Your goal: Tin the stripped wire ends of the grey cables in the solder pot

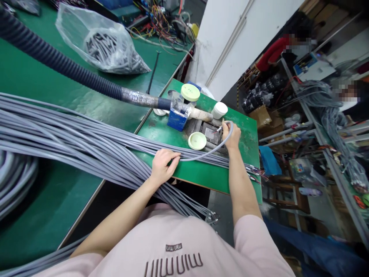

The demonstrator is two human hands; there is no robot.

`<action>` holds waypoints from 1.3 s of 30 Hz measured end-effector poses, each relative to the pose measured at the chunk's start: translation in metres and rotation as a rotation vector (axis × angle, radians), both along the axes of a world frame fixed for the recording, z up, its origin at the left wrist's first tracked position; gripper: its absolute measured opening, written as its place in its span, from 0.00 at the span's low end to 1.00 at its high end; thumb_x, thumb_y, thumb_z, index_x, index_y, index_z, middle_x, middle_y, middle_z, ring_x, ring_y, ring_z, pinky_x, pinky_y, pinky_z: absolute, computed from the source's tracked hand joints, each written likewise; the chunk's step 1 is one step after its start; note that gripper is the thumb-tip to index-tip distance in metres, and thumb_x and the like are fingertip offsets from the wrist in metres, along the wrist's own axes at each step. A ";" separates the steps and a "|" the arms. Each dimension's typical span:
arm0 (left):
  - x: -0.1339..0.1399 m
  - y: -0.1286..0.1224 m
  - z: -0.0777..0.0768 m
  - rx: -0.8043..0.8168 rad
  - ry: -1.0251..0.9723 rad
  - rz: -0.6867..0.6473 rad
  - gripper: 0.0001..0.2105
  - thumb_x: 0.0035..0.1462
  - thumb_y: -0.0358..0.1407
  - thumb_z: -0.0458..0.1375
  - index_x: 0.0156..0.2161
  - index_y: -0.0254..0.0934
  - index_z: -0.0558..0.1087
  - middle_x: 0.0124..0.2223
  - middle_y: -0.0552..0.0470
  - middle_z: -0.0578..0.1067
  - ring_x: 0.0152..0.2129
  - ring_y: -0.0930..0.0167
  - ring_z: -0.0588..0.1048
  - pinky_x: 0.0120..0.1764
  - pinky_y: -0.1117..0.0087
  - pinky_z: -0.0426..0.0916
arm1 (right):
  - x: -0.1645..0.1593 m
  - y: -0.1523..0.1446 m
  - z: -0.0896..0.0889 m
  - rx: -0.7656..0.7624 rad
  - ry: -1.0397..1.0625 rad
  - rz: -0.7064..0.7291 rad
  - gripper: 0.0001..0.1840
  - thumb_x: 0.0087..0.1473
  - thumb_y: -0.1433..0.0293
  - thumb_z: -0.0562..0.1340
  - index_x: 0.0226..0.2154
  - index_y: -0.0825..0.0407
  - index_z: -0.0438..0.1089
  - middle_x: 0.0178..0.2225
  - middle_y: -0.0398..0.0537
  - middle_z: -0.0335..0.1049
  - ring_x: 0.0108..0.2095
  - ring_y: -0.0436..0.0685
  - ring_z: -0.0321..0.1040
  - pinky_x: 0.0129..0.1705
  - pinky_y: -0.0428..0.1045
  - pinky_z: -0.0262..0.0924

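One grey cable (pixel 211 153) bends up in a curve between my two hands. My right hand (pixel 233 137) pinches it close to its stripped end, where thin wires point left over a dark metal solder pot (pixel 211 132). Farther back along the same cable, my left hand (pixel 164 164) is closed, thumb and fingertips together on it. A thick bundle of grey cables (pixel 95 138) runs beneath my left hand and across the table. Beside the pot sit a pale green shallow cup (pixel 197 141) and a white lidded jar (pixel 219 110).
A black corrugated hose (pixel 72 73) reaches over the table to a nozzle (pixel 201 114) by the pot, resting on a blue block (pixel 177 120). Behind it is a round light-green lid (pixel 190 92). A clear bag (pixel 106 46) holds cut grey pieces. Other people sit at right.
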State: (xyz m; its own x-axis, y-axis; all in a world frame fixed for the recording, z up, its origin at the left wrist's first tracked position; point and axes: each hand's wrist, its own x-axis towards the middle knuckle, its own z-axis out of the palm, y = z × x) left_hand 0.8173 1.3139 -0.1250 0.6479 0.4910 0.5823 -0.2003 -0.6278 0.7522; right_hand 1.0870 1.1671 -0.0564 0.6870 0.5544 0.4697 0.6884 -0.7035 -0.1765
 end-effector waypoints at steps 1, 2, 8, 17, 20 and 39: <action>0.000 0.000 0.000 0.002 -0.002 -0.001 0.05 0.56 0.30 0.57 0.38 0.37 0.75 0.32 0.50 0.78 0.32 0.69 0.74 0.40 0.65 0.66 | 0.001 0.001 -0.002 -0.007 0.003 0.003 0.18 0.60 0.63 0.49 0.33 0.53 0.71 0.31 0.54 0.75 0.35 0.60 0.70 0.39 0.51 0.59; 0.000 0.000 0.000 0.003 -0.004 -0.002 0.05 0.56 0.30 0.57 0.38 0.37 0.75 0.32 0.50 0.78 0.32 0.69 0.74 0.40 0.65 0.66 | 0.002 0.002 -0.003 -0.014 0.007 0.005 0.17 0.60 0.63 0.50 0.33 0.54 0.71 0.32 0.54 0.75 0.35 0.60 0.70 0.39 0.51 0.59; 0.000 0.000 -0.001 0.005 -0.010 -0.005 0.05 0.56 0.30 0.57 0.38 0.37 0.74 0.32 0.51 0.78 0.32 0.69 0.74 0.39 0.65 0.66 | 0.005 0.008 -0.011 -0.086 0.036 -0.016 0.17 0.59 0.64 0.50 0.32 0.54 0.71 0.32 0.55 0.74 0.35 0.61 0.70 0.38 0.52 0.59; 0.000 0.001 -0.002 0.001 0.020 -0.009 0.05 0.57 0.31 0.57 0.38 0.38 0.75 0.32 0.50 0.78 0.32 0.69 0.74 0.39 0.65 0.66 | -0.024 -0.002 0.014 0.083 0.006 0.045 0.16 0.60 0.63 0.51 0.34 0.52 0.71 0.33 0.51 0.76 0.37 0.59 0.70 0.42 0.52 0.60; 0.002 0.003 -0.003 0.000 0.013 -0.013 0.06 0.57 0.32 0.57 0.37 0.37 0.75 0.31 0.50 0.78 0.31 0.69 0.73 0.38 0.65 0.66 | -0.059 -0.014 0.033 0.174 -0.056 0.144 0.13 0.61 0.63 0.53 0.36 0.51 0.71 0.35 0.49 0.76 0.38 0.57 0.70 0.45 0.52 0.60; 0.006 -0.078 0.066 -1.476 0.266 -0.657 0.23 0.48 0.54 0.61 0.28 0.31 0.74 0.23 0.51 0.74 0.22 0.74 0.72 0.29 0.73 0.68 | -0.213 -0.059 0.018 0.067 -0.084 0.447 0.22 0.59 0.73 0.56 0.55 0.44 0.64 0.50 0.49 0.71 0.51 0.60 0.65 0.54 0.58 0.57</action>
